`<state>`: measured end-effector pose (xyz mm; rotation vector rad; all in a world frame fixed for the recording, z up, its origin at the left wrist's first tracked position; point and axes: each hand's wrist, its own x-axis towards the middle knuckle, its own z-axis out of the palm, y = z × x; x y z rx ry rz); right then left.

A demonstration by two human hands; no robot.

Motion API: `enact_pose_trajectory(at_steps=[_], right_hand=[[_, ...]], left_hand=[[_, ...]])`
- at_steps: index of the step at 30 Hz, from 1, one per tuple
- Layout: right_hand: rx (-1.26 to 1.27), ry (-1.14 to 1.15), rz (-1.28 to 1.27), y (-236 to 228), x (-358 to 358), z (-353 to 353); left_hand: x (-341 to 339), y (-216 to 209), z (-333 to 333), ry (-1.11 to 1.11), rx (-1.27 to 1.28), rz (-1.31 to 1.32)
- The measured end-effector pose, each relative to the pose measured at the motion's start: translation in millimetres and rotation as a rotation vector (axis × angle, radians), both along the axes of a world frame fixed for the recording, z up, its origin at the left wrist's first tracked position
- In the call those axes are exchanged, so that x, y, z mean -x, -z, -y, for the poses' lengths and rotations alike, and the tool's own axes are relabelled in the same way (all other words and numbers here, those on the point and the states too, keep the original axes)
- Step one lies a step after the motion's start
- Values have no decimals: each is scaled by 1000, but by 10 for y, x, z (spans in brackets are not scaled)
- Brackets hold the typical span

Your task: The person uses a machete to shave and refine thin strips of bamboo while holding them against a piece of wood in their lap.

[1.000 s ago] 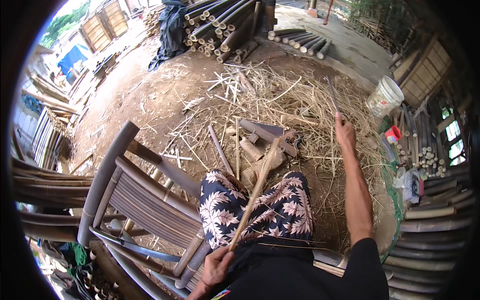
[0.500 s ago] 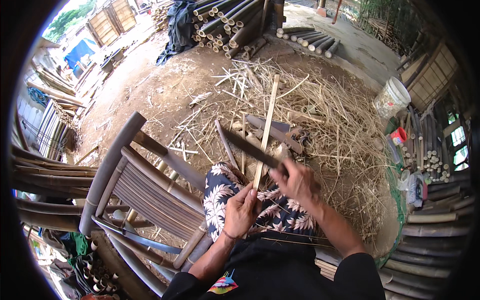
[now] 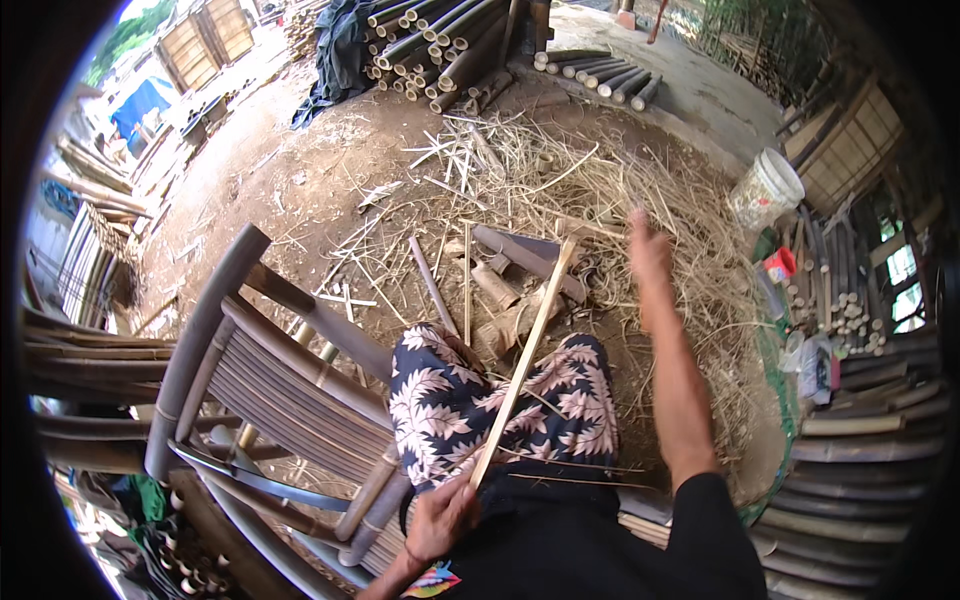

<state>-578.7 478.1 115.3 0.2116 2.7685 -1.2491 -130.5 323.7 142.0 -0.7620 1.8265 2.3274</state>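
A long pale bamboo strip slants across my lap, away from my body. My left hand is closed around its near end, close to my waist. My right arm reaches forward on the right, and my right hand is closed and blurred, to the right of the strip's far end. It gripped a dark-bladed knife a moment earlier; now the blade hardly shows, blurred or seen end-on above the fist. Beyond my knees, bamboo offcuts and a wooden block lie on the ground.
To my left stands a dark bamboo chair, with a curved blade lying across it. Bamboo shavings cover the ground ahead and right. A white bucket stands right; stacked poles lie at the back.
My left hand has drawn back toward my waist with the bamboo strip. My right hand has swung forward and right, away from the strip, and the knife's blade no longer shows plainly.
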Motion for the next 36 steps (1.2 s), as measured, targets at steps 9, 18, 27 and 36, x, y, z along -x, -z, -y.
enact_pose_trajectory(at_steps=[9, 18, 27, 36], right_hand=[[1, -665, -323, -81, -1390, 321], [32, -831, -444, 41, -1982, 382], [-69, -680, -420, 79, -1355, 523], [-19, -565, -336, -63, -882, 429]], left_hand=[[1223, 151, 398, -368, -228, -144], [1451, 3, 340, -207, -157, -209], [1043, -87, 226, -102, -78, -129], [378, 164, 97, -83, -280, -81]])
